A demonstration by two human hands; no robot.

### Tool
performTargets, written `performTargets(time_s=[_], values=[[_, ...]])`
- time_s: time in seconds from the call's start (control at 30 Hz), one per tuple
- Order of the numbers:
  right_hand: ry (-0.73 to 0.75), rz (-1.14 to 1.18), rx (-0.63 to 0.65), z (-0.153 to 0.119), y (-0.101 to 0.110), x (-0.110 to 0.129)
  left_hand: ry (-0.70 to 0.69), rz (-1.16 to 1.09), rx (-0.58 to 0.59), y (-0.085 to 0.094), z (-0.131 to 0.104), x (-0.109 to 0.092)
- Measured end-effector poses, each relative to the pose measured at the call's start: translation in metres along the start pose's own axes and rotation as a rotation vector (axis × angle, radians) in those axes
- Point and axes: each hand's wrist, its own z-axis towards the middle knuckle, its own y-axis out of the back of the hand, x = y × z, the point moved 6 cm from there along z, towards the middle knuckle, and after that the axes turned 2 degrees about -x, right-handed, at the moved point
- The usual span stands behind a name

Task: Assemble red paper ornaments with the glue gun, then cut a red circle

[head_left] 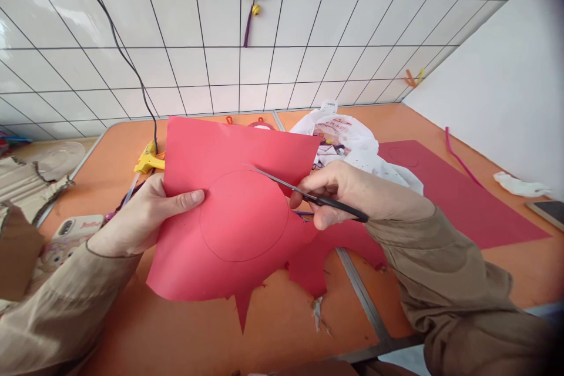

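Note:
A large sheet of red paper [247,217] is held up above the table, with a circle drawn on it in a thin dark line. My left hand [152,205] grips its left edge, thumb on the front face and fingers hidden behind. In my right hand [337,188] is a pair of scissors [328,202] with black handles, my fingers closed around them. The blades point left and lie at the upper right of the drawn circle, where the paper is cut in from its right side. The sheet's lower edge is ragged, with a pointed strip hanging down.
On the orange table [185,335], red paper scraps [308,264] lie below the sheet. Behind are a white plastic bag [352,141] and a yellow glue gun [150,158]. At left are a phone [66,241] and torn cardboard [17,247]; at right, another red sheet [462,205].

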Motion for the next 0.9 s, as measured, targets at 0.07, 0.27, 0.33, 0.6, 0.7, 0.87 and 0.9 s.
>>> performTargets(time_s=[0.07,0.27,0.33,0.6,0.7,0.87,0.9], values=[[-0.035,0.017,-0.019,0.0001,0.0010,-0.0023,-0.008,-0.002,-0.025,-0.0004,-0.0004,-0.0009],[-0.058,0.070,-0.030,0.0006,0.0008,-0.0021,-0.020,-0.009,-0.020,-0.0021,-0.0006,-0.0011],[-0.079,0.076,-0.026,0.0005,0.0004,-0.0021,-0.028,-0.015,-0.008,-0.0021,-0.0004,-0.0015],[-0.157,0.061,-0.003,-0.0005,0.0007,0.0040,-0.032,-0.012,0.025,-0.0022,-0.0012,-0.0018],[-0.170,0.061,-0.001,-0.0012,0.0011,0.0041,-0.036,-0.011,0.038,-0.0021,-0.0008,-0.0020],[-0.141,0.060,0.023,-0.0023,0.0001,0.0008,0.004,0.007,0.001,0.0020,0.0001,-0.0002],[-0.116,0.046,0.027,-0.0023,0.0001,0.0012,0.007,0.008,-0.005,0.0025,0.0001,-0.0004]])
